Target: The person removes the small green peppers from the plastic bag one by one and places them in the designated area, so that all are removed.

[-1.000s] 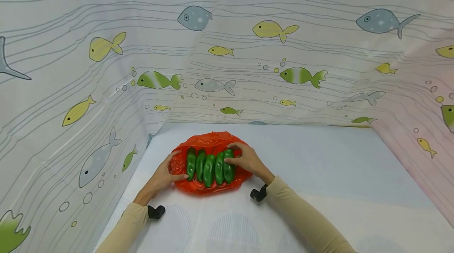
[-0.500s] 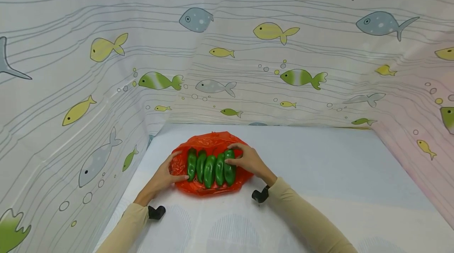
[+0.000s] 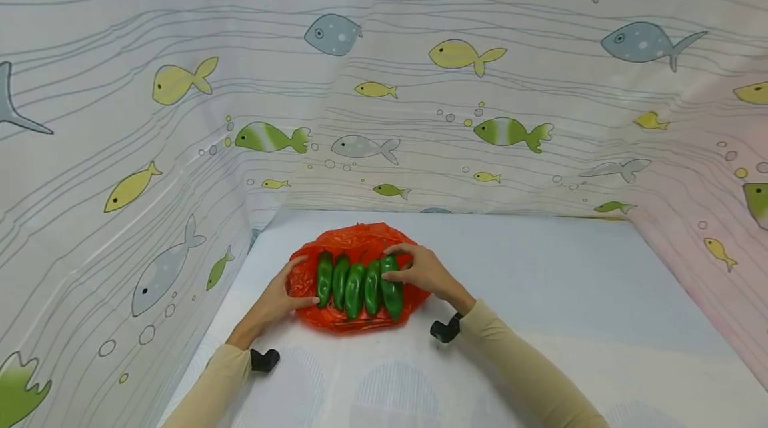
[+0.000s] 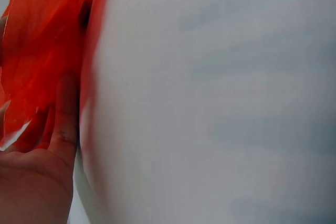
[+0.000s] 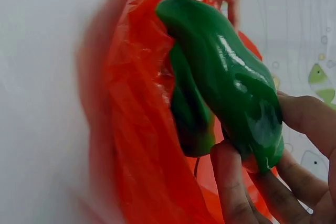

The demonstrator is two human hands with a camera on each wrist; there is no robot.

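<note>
Several glossy green peppers (image 3: 354, 289) lie side by side on a crumpled red plastic bag (image 3: 351, 236) in the head view. My right hand (image 3: 425, 273) pinches the rightmost pepper (image 3: 393, 298) near its far end, thumb on one side and fingers on the other. The right wrist view shows this held pepper (image 5: 223, 72) tilted above another pepper (image 5: 190, 108). My left hand (image 3: 277, 296) holds the bag's left side, its thumb beside the leftmost pepper (image 3: 324, 279). In the left wrist view, red film (image 4: 47, 40) partly covers the left fingers.
The bag lies on a pale tabletop (image 3: 528, 281) with faint round prints. White sheeting (image 3: 408, 108) with printed fish rises at the back and both sides. A black wrist mount (image 3: 445, 329) sits on the right arm, another (image 3: 265, 359) on the left.
The rightmost pepper has swung its near end rightward and now slants away from the row. My right hand has shifted slightly right with it. The left hand stays in place.
</note>
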